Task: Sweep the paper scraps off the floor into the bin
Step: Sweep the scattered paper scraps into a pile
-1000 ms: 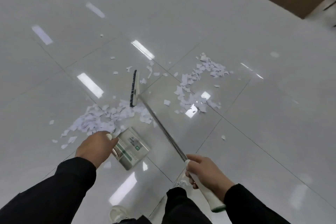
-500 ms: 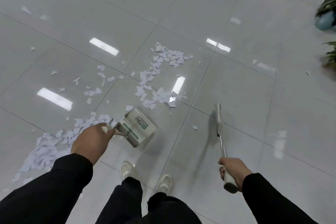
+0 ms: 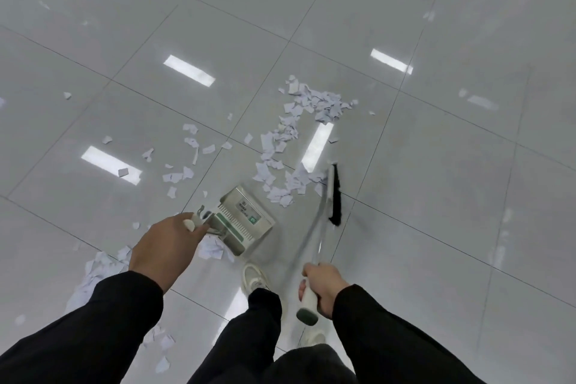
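person's standing on a glossy pale tiled floor [image 3: 436, 227], both arms in black sleeves. left hand [image 3: 165, 246] is wrapped round the white grip of the dustpan [image 3: 246, 218], fingers curled under so can't see the tips, just the back of the hand and the grip end poking out by the thumb. pan's a metal one w/ a green stripe and a label, tilted; can't tell if its lip touches the tile. right hand [image 3: 324, 288] is clamped on the white grip of the broom [image 3: 335, 196], fingers closed tight round it, dark green end cap sticking out below the fist. the shaft runs up and away to a long narrow head w/ black bristles, head sitting just right of the scraps.

paper scraps [image 3: 290, 146]: main trail runs from a dense clump further out down to a bunch right beside the broom head and just beyond the pan. looser bits scattered to the left [image 3: 180, 174]. another heap lies behind the left wrist [image 3: 99, 271], some under the pan's back edge, few more by the left sleeve. a white shoe [image 3: 254, 277] shows between the arms, black trousers below. ceiling lights reflect as bright bars in the tiles.
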A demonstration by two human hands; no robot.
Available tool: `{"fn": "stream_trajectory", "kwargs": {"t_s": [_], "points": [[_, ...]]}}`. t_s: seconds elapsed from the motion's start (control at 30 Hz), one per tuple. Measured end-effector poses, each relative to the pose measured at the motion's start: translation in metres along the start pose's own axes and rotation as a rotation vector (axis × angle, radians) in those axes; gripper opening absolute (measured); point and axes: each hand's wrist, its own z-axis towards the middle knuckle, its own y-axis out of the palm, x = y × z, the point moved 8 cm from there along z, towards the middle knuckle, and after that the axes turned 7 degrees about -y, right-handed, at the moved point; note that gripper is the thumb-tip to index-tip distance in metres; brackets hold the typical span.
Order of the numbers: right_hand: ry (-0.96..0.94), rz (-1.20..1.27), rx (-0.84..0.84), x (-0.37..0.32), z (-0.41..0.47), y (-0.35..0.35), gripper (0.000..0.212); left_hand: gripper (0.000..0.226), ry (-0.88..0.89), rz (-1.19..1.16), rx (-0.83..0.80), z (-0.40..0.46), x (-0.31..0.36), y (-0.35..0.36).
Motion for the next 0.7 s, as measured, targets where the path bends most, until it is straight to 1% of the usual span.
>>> {"fn": "stream_trajectory", "kwargs": {"t_s": [0.17,0.3,0.33,0.4,0.43,0.53,0.63,0.7], "points": [[0.022,-0.077,-0.130,-0.044,-0.015,0.069,0.007,0.019,0.012,0.050,0.000,0.034,0.011,-0.030],[0.008,-0.143,-0.187,-0.077,-0.032,0.077,0.006,0.026,0.004,0.069,-0.014,0.056,0.024,-0.050],[-0.005,-0.147,-0.178,-0.079,-0.035,0.069,0.006,0.027,-0.007,0.073,-0.026,0.058,0.023,-0.048],[-0.049,-0.161,-0.160,-0.105,-0.045,0.052,0.008,0.028,-0.008,0.044,-0.023,0.072,0.034,-0.062],[-0.044,-0.161,-0.152,-0.104,-0.050,0.043,0.008,0.028,-0.012,0.038,-0.033,0.075,0.033,-0.060],[-0.094,-0.176,-0.131,-0.133,-0.064,0.015,0.009,0.029,0.005,0.008,-0.030,0.085,0.053,-0.071],[-0.175,-0.218,-0.069,-0.169,-0.067,-0.013,0.008,0.027,0.021,-0.010,-0.023,0.093,0.079,-0.078],[-0.232,-0.235,-0.017,-0.209,-0.056,-0.040,0.006,0.026,0.038,-0.031,-0.012,0.103,0.111,-0.079]]}}
